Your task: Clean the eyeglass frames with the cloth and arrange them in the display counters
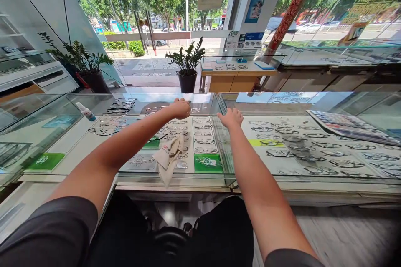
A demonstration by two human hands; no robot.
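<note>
My left hand point(181, 108) reaches over the far part of the glass display counter point(206, 98), its fingers curled closed. What it holds, if anything, is hidden. My right hand point(232, 117) is at the glass near the joint between two counters, thumb and fingers apart and nothing in it. A beige cloth point(169, 156) lies crumpled on the near glass, draping toward the front edge. Left of my left forearm, several eyeglasses point(120, 106) rest in a group. Beneath the glass, more eyeglasses point(203, 133) are lined up in rows.
A small spray bottle point(85, 111) lies tilted at the left. On the right counter rests a flat printed board point(351, 125). Potted plants point(188, 79) stand beyond the counter, before the window. Another display case point(238, 69) is farther back.
</note>
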